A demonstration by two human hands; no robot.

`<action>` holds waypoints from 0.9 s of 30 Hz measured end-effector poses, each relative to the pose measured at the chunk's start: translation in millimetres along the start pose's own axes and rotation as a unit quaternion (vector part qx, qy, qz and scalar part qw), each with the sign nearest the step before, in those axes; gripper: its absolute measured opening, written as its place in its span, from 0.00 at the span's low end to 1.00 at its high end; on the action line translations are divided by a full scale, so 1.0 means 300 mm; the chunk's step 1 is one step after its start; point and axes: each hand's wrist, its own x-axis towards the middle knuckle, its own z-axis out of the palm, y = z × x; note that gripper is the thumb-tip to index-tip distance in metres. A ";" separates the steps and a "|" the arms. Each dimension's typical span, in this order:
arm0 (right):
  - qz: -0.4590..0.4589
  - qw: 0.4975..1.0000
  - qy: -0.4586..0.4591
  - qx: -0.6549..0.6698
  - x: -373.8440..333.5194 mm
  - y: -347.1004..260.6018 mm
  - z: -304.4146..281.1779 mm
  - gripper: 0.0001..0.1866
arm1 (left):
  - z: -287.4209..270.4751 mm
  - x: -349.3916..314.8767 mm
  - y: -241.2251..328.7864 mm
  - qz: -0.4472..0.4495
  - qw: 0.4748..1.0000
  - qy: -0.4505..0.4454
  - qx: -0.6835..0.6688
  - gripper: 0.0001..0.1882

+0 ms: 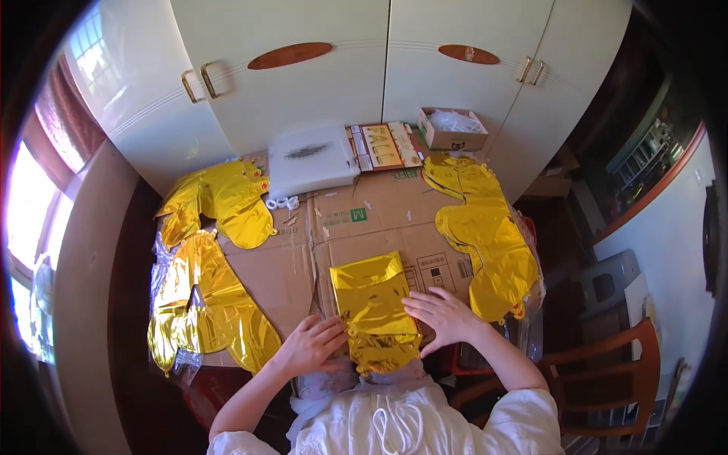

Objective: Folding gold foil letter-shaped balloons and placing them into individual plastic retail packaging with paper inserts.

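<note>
A folded gold foil balloon [373,303] lies on the cardboard at the near edge, right in front of me. Its lower part is crumpled and hangs toward my lap. My left hand [313,345] rests against its left edge with the fingers stretched out. At its right edge, my right hand [441,315] lies with fingers spread, the fingertips touching the foil and the thumb pointing down beside its lower corner. Neither hand visibly grips the foil. Flat gold foil balloons lie in piles at the left [212,303], the far left [220,201] and the right [493,239].
Flattened cardboard [258,273] covers the table. Along the back are a white plastic-wrapped stack [312,163], a printed card pack [383,148] and a small box [455,140] of clear plastic pieces. White rings [282,203] lie nearby. Cabinets [303,91] stand behind; a wooden chair [607,371] is at right.
</note>
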 end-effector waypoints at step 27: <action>0.009 0.975 0.201 0.090 -0.039 -0.032 0.129 0.18 | 0.113 0.043 0.159 -0.126 0.962 0.222 -0.096 0.14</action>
